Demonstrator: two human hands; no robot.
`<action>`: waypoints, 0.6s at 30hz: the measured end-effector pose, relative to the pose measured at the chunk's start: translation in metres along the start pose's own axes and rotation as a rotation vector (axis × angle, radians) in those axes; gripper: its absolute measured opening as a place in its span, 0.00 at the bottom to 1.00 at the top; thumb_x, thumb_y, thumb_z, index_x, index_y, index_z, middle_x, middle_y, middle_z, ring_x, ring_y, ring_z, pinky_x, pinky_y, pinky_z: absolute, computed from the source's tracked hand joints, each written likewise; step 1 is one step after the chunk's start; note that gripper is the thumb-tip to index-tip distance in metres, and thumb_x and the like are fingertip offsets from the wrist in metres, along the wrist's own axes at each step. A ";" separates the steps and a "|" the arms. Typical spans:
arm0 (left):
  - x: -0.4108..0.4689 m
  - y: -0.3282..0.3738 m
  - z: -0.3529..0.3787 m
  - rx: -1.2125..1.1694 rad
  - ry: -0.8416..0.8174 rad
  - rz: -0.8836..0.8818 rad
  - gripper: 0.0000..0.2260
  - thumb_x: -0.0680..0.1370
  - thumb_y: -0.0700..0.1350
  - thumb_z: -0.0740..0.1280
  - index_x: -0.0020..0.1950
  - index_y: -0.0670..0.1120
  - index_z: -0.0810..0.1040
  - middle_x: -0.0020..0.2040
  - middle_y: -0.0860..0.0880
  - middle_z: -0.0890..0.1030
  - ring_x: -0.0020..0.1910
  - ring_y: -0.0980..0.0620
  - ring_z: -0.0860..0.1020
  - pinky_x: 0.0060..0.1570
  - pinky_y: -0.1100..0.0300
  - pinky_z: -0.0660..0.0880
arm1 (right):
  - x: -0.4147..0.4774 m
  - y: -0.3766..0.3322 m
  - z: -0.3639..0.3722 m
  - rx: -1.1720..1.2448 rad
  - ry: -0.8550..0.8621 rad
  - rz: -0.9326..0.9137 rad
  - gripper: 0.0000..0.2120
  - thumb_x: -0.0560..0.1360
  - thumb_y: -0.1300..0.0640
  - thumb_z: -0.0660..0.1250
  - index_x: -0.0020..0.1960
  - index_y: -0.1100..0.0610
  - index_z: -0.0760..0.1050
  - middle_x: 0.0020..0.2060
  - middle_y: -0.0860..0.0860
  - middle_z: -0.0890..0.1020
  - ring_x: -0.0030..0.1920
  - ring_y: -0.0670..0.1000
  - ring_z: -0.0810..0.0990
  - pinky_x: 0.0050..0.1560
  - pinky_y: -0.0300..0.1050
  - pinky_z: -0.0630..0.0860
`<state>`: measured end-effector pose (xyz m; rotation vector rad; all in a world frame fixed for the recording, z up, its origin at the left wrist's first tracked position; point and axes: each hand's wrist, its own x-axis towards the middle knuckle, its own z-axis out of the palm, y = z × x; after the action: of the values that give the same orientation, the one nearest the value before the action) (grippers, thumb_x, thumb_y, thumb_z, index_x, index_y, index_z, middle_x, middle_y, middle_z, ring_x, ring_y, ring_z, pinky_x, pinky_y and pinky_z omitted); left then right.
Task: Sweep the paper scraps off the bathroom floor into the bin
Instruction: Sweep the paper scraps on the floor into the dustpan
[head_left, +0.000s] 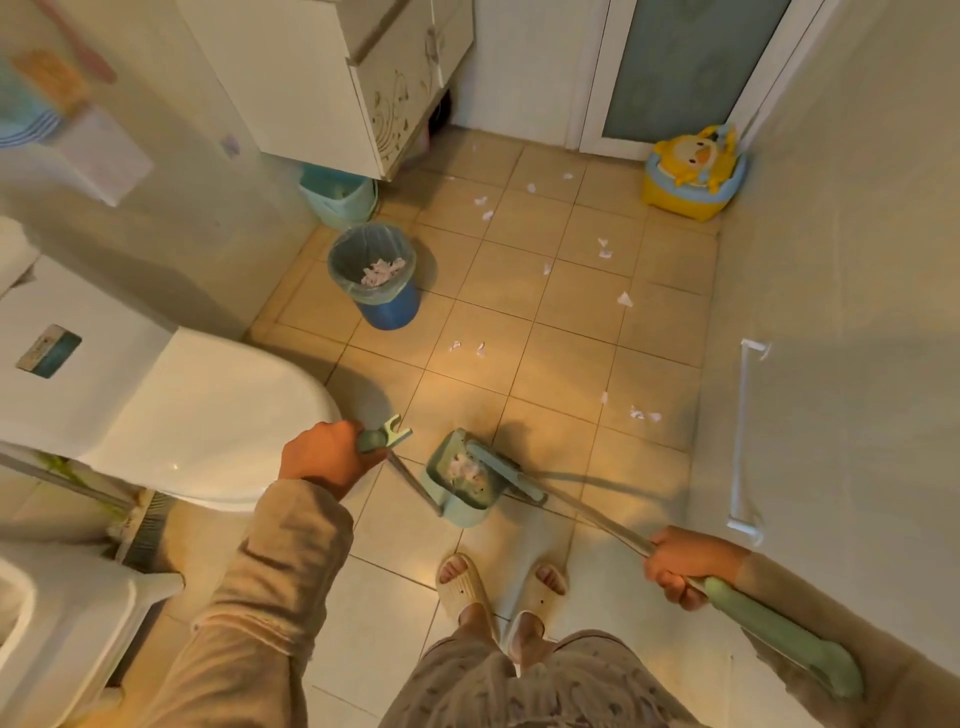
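My left hand (324, 457) grips the green top of the dustpan handle (382, 439). The pale green dustpan (462, 483) rests on the tiled floor in front of my feet, with paper scraps inside it. My right hand (685, 564) is closed around the broom handle (779, 629), and the broom head (511, 475) lies against the dustpan's mouth. A blue bin (376, 275) with a clear liner stands further off by the wall, holding some scraps. Several white paper scraps (624, 299) lie scattered over the beige floor tiles beyond the dustpan.
A white toilet (197, 410) is close on the left. A cabinet (332, 78) hangs above a green bucket (337, 195). A yellow duck potty (693, 171) stands by the door at the far right. Another brush (145, 530) leans beside the toilet.
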<state>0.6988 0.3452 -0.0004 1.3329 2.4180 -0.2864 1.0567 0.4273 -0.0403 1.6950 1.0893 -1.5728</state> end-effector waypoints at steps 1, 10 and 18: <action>0.000 -0.002 0.001 0.002 0.008 0.007 0.20 0.76 0.61 0.61 0.55 0.47 0.78 0.51 0.44 0.83 0.49 0.44 0.79 0.43 0.58 0.71 | -0.002 0.002 0.001 0.040 -0.015 -0.005 0.16 0.75 0.68 0.54 0.30 0.56 0.60 0.14 0.48 0.66 0.13 0.42 0.66 0.19 0.29 0.60; 0.005 -0.012 0.000 -0.025 0.023 0.055 0.19 0.76 0.60 0.60 0.55 0.47 0.77 0.53 0.44 0.82 0.52 0.43 0.79 0.48 0.56 0.74 | 0.002 -0.023 0.012 0.036 0.075 -0.010 0.20 0.78 0.65 0.53 0.27 0.58 0.62 0.12 0.49 0.67 0.12 0.44 0.67 0.20 0.30 0.60; 0.044 -0.006 -0.023 -0.150 0.083 -0.047 0.20 0.75 0.60 0.63 0.52 0.44 0.78 0.51 0.42 0.82 0.51 0.41 0.79 0.45 0.56 0.73 | 0.007 -0.103 -0.025 -0.121 0.122 -0.011 0.25 0.78 0.66 0.51 0.22 0.59 0.63 0.10 0.49 0.66 0.10 0.44 0.65 0.17 0.28 0.61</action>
<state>0.6678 0.3837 0.0025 1.2466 2.4871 -0.0606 0.9808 0.5010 -0.0316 1.7235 1.2307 -1.3958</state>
